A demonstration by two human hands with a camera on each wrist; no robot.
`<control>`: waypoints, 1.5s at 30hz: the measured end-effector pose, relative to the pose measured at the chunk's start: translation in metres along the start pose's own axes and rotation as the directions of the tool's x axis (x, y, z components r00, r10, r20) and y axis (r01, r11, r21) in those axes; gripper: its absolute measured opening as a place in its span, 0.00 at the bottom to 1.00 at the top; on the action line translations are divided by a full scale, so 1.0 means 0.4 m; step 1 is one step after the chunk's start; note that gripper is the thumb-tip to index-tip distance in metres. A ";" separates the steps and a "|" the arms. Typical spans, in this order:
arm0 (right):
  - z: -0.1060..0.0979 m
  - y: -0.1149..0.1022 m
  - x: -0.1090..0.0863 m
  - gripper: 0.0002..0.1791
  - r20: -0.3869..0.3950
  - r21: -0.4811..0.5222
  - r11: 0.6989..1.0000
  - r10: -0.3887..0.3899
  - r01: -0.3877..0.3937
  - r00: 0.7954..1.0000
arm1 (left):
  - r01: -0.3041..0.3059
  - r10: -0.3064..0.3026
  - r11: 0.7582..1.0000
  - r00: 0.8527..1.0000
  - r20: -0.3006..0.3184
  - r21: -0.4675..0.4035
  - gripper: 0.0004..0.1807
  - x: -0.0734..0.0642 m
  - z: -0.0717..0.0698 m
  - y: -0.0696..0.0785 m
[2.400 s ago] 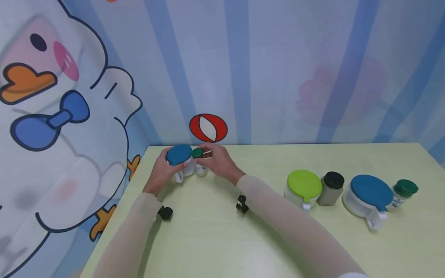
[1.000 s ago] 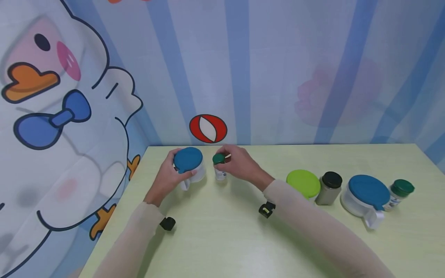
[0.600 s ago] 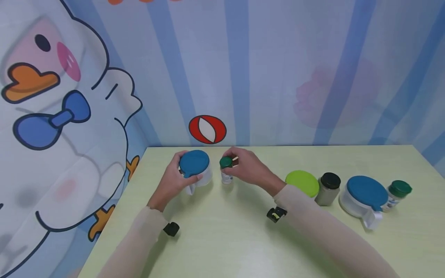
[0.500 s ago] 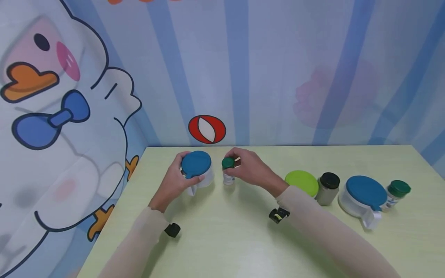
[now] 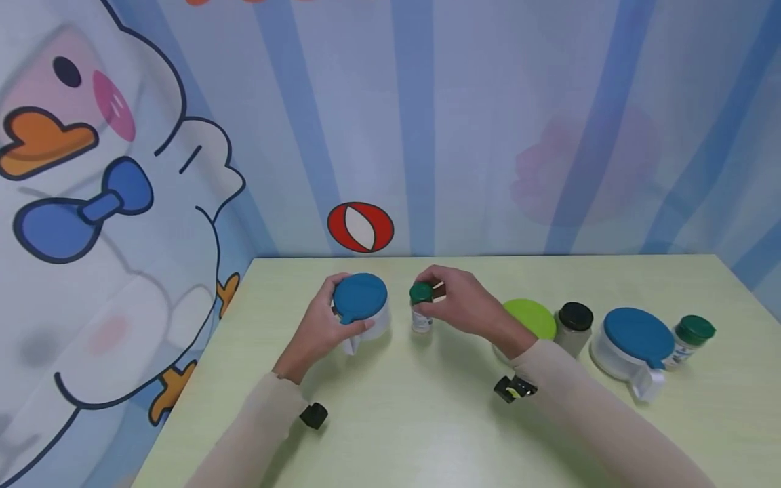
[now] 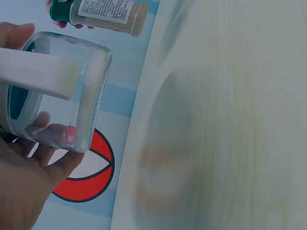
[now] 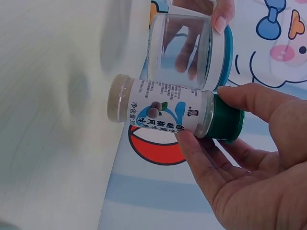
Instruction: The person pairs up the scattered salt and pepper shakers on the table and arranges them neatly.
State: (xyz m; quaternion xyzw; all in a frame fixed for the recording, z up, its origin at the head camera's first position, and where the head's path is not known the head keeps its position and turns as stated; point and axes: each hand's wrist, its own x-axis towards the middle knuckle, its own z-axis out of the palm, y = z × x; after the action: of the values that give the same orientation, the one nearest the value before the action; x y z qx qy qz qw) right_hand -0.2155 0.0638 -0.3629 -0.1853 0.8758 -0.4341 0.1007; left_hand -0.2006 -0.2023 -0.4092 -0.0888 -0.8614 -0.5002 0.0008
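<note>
My left hand (image 5: 323, 324) grips a clear glass seasoning jar (image 6: 62, 112) with a blue lid (image 5: 361, 296) and a white handle (image 6: 41, 72). Fingers wrap the far side of the glass and the thumb lies across the front. Just to its right, my right hand (image 5: 466, 301) pinches a small spice bottle (image 7: 160, 105) near its green cap (image 7: 227, 117); a printed label shows on its side. Both containers are held upright above the table, a small gap between them in the head view. Shadows lie on the tabletop beneath, seen in the left wrist view.
On the right of the pale table (image 5: 390, 420) stand a green-lidded jar (image 5: 531, 317), partly behind my right arm, a black-capped bottle (image 5: 575, 325), another blue-lidded jar (image 5: 637, 339) and a green-capped bottle (image 5: 692, 335). A patterned backdrop (image 5: 476, 135) rises behind the table's far edge.
Both hands have moved right and nearer to me, carrying the jar and the spice bottle. A gap has opened between the two containers, which were side by side at first.
</note>
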 end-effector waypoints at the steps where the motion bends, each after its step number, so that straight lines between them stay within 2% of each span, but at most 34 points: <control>1: -0.003 0.002 -0.004 0.21 0.000 -0.005 1.000 0.002 -0.002 1.000 | 0.001 -0.001 1.000 1.000 0.000 0.002 0.47 -0.001 0.004 0.003; 13: -0.031 0.038 -0.042 0.22 -0.035 -0.057 0.998 -0.009 0.007 0.999 | -0.043 0.043 0.999 0.999 -0.020 -0.001 0.48 -0.008 0.054 0.018; 32: -0.067 0.084 -0.088 0.20 -0.059 -0.114 0.993 -0.038 0.031 0.998 | -0.022 0.022 0.999 1.000 0.014 -0.023 0.49 -0.016 0.157 0.044; 40: -0.091 0.112 -0.108 0.19 -0.029 -0.067 0.993 -0.103 0.100 0.994 | -0.042 0.042 0.999 0.999 0.025 -0.020 0.49 -0.011 0.188 0.044; 45: -0.099 0.124 -0.112 0.19 0.012 -0.060 0.993 -0.103 0.103 0.995 | -0.028 0.028 1.000 0.999 0.037 -0.012 0.49 -0.011 0.209 0.043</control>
State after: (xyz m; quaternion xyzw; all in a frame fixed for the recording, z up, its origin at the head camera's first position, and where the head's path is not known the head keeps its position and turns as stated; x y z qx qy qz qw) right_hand -0.1997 0.1386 -0.3777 -0.2352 0.8774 -0.4112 0.0763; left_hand -0.1863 -0.1225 -0.4366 -0.1102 -0.8570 -0.5032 -0.0088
